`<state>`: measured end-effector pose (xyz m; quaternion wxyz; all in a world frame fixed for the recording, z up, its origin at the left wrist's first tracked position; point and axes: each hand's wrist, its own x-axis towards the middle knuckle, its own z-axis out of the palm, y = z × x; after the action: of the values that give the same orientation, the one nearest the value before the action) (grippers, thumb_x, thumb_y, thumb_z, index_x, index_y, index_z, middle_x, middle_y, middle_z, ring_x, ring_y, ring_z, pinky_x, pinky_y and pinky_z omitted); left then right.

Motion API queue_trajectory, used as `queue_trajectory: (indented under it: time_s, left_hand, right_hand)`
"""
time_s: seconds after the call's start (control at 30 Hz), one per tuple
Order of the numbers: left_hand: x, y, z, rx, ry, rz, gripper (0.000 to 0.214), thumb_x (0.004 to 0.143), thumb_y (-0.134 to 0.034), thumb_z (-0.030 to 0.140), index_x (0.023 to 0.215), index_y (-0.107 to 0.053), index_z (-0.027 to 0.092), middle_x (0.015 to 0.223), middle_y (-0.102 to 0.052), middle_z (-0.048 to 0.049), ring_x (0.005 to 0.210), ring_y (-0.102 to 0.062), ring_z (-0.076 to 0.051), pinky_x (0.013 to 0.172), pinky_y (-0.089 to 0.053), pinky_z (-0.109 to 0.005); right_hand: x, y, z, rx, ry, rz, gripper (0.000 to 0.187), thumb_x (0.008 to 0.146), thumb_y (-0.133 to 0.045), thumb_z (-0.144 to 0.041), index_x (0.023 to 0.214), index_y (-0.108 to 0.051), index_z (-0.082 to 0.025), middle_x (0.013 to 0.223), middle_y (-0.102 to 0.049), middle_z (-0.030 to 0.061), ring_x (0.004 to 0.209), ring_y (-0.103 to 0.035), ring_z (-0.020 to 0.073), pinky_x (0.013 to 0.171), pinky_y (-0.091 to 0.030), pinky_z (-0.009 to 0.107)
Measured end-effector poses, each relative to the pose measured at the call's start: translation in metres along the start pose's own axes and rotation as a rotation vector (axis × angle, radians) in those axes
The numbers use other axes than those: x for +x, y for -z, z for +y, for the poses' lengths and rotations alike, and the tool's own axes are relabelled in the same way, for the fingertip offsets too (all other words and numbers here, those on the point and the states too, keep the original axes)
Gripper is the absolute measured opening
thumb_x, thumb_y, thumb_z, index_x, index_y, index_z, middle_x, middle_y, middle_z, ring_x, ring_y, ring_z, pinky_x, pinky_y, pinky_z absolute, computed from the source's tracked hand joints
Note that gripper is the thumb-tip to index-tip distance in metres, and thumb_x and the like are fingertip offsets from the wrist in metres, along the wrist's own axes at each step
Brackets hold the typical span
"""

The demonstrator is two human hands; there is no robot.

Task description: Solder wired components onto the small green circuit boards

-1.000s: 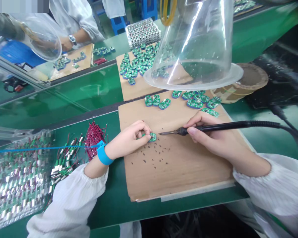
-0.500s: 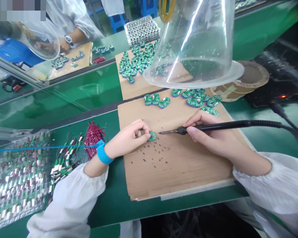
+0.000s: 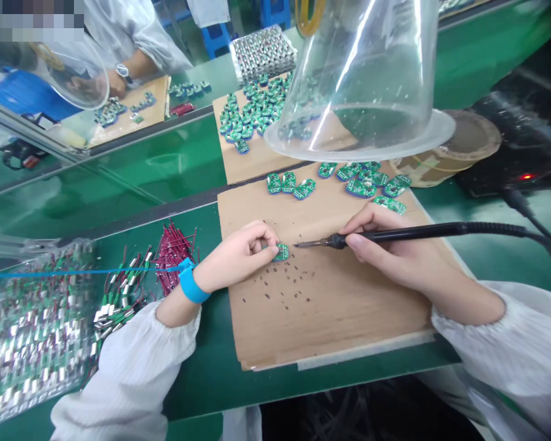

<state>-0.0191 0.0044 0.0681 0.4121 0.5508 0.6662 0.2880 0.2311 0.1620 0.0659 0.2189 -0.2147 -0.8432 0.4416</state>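
Observation:
My left hand (image 3: 245, 254), with a blue strap at its wrist, pinches a small green circuit board (image 3: 281, 252) against the cardboard sheet (image 3: 330, 312). Part of the board is hidden under the fingers. My right hand (image 3: 386, 245) is closed around the black handle of a soldering iron (image 3: 413, 233). The iron's tip points left and stands a little to the right of the board, apart from it. Dark specks dot the cardboard around and below the board.
Several circuit boards (image 3: 360, 187) lie along the cardboard's far edge, below a clear plastic hood (image 3: 358, 122). Red wires (image 3: 174, 254) and wired parts (image 3: 123, 288) are at left. A round tub (image 3: 463, 147) stands at right. Across the bench a person's hand (image 3: 117, 82) shows.
Almost nothing differs. Both hands, the circuit board and the soldering iron hold nearly the same positions; the view has shifted very slightly.

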Motion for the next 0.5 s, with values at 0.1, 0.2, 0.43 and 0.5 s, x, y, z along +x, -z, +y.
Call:
queue_trajectory:
  time_s: [0.1,0.2,0.43,0.5]
  left_hand:
    - [0.0002,-0.0002,0.0009,0.002,0.002,0.002,0.01,0.096,-0.06,0.026,0.09,-0.058,0.018,0.097,-0.057,-0.0008,0.067,-0.047,-0.009,0.063,-0.041,-0.026]
    - [-0.0001,-0.0006,0.0016,0.001,0.005,0.015,0.011,0.096,-0.06,0.027,0.089,-0.058,0.018,0.098,-0.058,-0.0014,0.066,-0.046,-0.009,0.063,-0.04,-0.026]
    - [-0.0001,-0.0023,-0.0011,-0.001,0.002,0.028,0.011,0.096,-0.06,0.028,0.091,-0.058,0.018,0.094,-0.059,-0.0014,0.065,-0.045,-0.01,0.061,-0.039,-0.026]
    - [-0.0001,-0.0024,-0.0025,0.006,-0.002,0.031,0.012,0.097,-0.06,0.028,0.092,-0.059,0.018,0.094,-0.059,-0.0018,0.065,-0.045,-0.01,0.061,-0.04,-0.026]
  right_hand:
    - [-0.0003,-0.0004,0.0018,-0.01,0.003,-0.002,0.012,0.098,-0.065,-0.034,0.091,-0.063,-0.024,0.076,-0.067,0.0016,0.065,-0.062,0.0176,0.061,-0.048,0.032]
    - [-0.0008,-0.0004,0.0024,-0.009,-0.008,-0.003,0.013,0.097,-0.065,-0.035,0.091,-0.063,-0.024,0.075,-0.067,0.0012,0.064,-0.062,0.0173,0.06,-0.048,0.032]
    - [-0.0001,0.0002,0.0,0.01,0.004,0.002,0.016,0.097,-0.066,-0.038,0.09,-0.063,-0.024,0.074,-0.068,0.001,0.063,-0.062,0.0169,0.057,-0.048,0.031]
    - [0.0006,0.0002,-0.0012,0.014,-0.002,-0.001,0.016,0.097,-0.066,-0.038,0.09,-0.063,-0.024,0.075,-0.068,0.0011,0.062,-0.062,0.0167,0.057,-0.048,0.03]
